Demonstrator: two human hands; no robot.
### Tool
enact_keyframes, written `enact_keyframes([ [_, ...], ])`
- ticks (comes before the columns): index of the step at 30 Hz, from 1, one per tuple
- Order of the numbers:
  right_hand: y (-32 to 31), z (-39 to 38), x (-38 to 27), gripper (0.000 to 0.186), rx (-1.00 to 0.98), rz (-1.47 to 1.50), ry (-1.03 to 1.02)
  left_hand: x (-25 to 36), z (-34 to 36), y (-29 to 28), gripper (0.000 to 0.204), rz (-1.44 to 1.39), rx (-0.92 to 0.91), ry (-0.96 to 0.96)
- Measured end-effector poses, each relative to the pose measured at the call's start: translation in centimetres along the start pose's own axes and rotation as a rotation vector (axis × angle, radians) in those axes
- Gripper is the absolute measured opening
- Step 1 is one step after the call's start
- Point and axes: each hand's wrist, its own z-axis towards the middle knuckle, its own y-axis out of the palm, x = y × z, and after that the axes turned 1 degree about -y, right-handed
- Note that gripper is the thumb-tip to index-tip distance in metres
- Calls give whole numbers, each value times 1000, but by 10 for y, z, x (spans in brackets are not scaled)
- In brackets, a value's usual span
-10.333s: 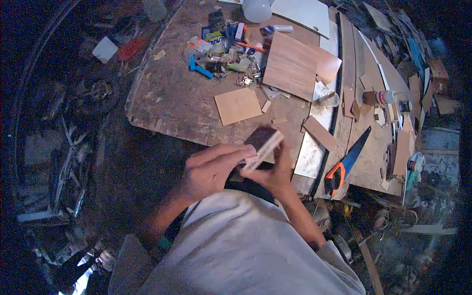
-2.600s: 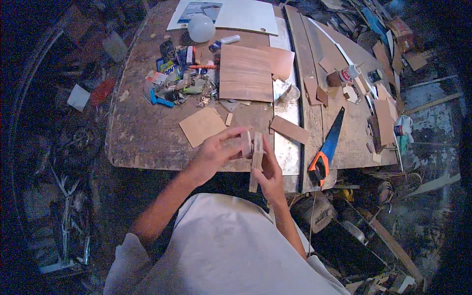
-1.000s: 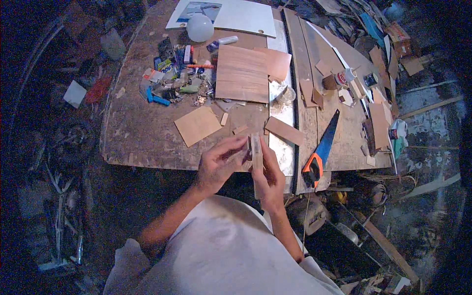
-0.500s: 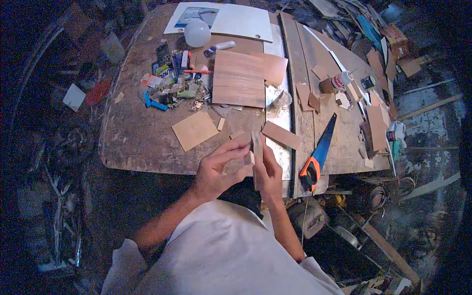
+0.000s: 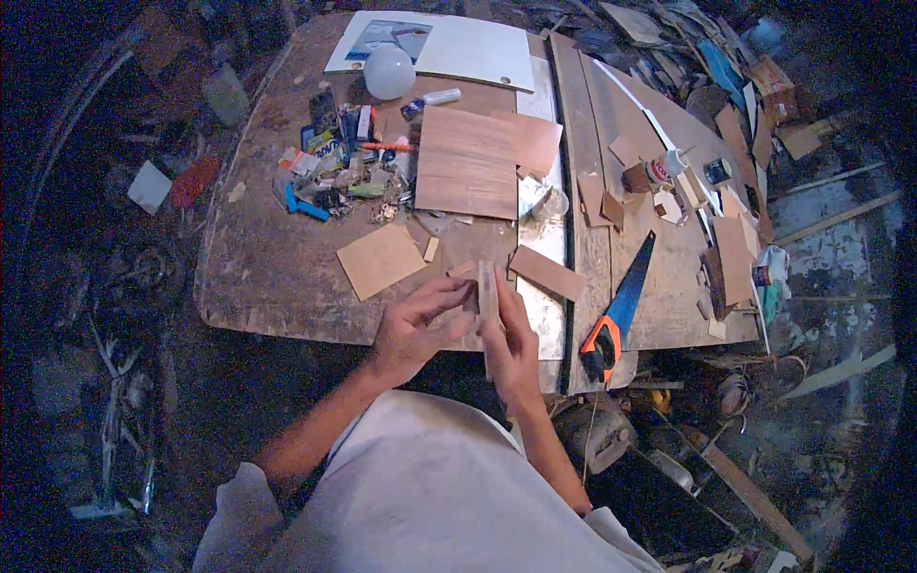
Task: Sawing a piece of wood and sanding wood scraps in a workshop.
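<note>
My right hand [image 5: 512, 349] grips a thin wooden piece [image 5: 487, 294] that stands on edge, its narrow pale side toward me, just above the bench's near edge. On the other side of it, my left hand [image 5: 417, 328] has its thumb and fingers curled around a small wooden piece, mostly hidden by the fingers, close against the upright one. Just beyond my hands lie a square tan board [image 5: 381, 262], a small wooden block [image 5: 431, 249] and a reddish-brown strip [image 5: 547, 272]. A handsaw [image 5: 621, 306] with an orange and black handle rests to their right.
The worn workbench [image 5: 277, 267] carries a large brown panel [image 5: 466, 162], a pile of scraps and small parts [image 5: 358, 181], a white globe [image 5: 390, 73] and a white board [image 5: 468, 53]. Glue bottle [image 5: 666, 167] and offcuts stand at right. Lumber lies around the bench.
The upright wooden piece and both hands have shifted slightly left. The whole bench sits a little lower in the picture. Both hands keep their hold.
</note>
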Motion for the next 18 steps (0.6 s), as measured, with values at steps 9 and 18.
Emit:
enact_keyframes([
  [9, -4, 12, 8, 54, -11, 47, 82, 5, 6, 6, 44, -42, 33, -53],
  [18, -9, 18, 15, 53, -41, -65, 11, 4, 7, 0, 37, -159, 35, -106],
])
